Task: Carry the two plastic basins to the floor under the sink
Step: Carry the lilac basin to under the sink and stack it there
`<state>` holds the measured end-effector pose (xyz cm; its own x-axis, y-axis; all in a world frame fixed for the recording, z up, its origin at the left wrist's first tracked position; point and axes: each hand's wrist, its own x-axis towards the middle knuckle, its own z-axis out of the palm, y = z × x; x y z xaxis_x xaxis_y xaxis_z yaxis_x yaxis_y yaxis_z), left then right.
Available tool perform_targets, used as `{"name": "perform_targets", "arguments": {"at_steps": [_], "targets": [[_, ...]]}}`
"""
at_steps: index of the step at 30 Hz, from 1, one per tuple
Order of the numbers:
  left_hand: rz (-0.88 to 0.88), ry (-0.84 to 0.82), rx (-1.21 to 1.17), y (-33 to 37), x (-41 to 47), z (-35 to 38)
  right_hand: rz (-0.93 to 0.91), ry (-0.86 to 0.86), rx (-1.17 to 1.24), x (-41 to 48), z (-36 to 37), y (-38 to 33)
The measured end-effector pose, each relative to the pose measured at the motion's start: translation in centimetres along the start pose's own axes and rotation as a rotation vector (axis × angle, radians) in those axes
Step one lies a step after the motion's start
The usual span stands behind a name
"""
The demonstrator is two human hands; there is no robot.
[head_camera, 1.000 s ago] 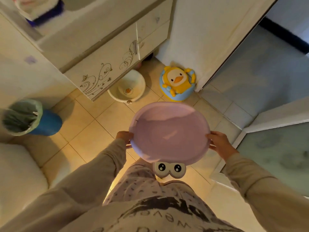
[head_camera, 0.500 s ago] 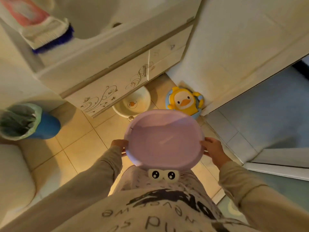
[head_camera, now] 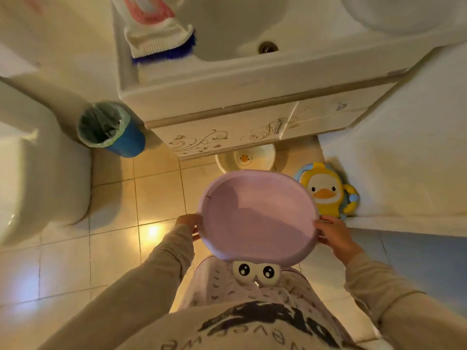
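Pink basin (head_camera: 256, 215): held level above the floor tiles (head_camera: 156, 195), clear of them, between both hands.
Left hand (head_camera: 188, 223): fingers curled on the basin's left rim.
Right hand (head_camera: 333, 233): clasping the right rim, thumb on top.
White basin (head_camera: 245, 159): on the floor, partly under the sink cabinet (head_camera: 227, 137), just beyond the pink basin's far edge.
Duck seat (head_camera: 327, 192): against the wall, right of both basins.
Blue bin (head_camera: 111, 128): left of the cabinet, well apart.
Open floor: bare tiles left of the white basin.
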<state>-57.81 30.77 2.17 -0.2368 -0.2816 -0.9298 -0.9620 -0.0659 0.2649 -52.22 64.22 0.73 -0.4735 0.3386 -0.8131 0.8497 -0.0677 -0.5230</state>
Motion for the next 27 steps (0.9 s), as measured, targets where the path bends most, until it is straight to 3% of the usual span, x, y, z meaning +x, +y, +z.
{"name": "perform_targets", "arguments": {"at_steps": [6, 13, 20, 27], "targets": [[-0.053, 0.042, -0.148, -2.0, -0.4, 3.8, 0.011, -0.083, -0.140, 5.1, -2.4, -3.3], [-0.115, -0.014, -0.255, -5.3, 3.1, 7.6, 0.101, -0.093, -0.270, 11.6, -3.6, -2.4], [-0.195, 0.038, -0.153, -9.4, 13.7, 11.3, 0.190, -0.067, -0.368, 21.2, -0.7, 3.8], [-0.155, 0.040, -0.073, -9.4, 25.9, 14.2, 0.206, -0.106, -0.411, 31.2, 4.5, 8.4]]}}
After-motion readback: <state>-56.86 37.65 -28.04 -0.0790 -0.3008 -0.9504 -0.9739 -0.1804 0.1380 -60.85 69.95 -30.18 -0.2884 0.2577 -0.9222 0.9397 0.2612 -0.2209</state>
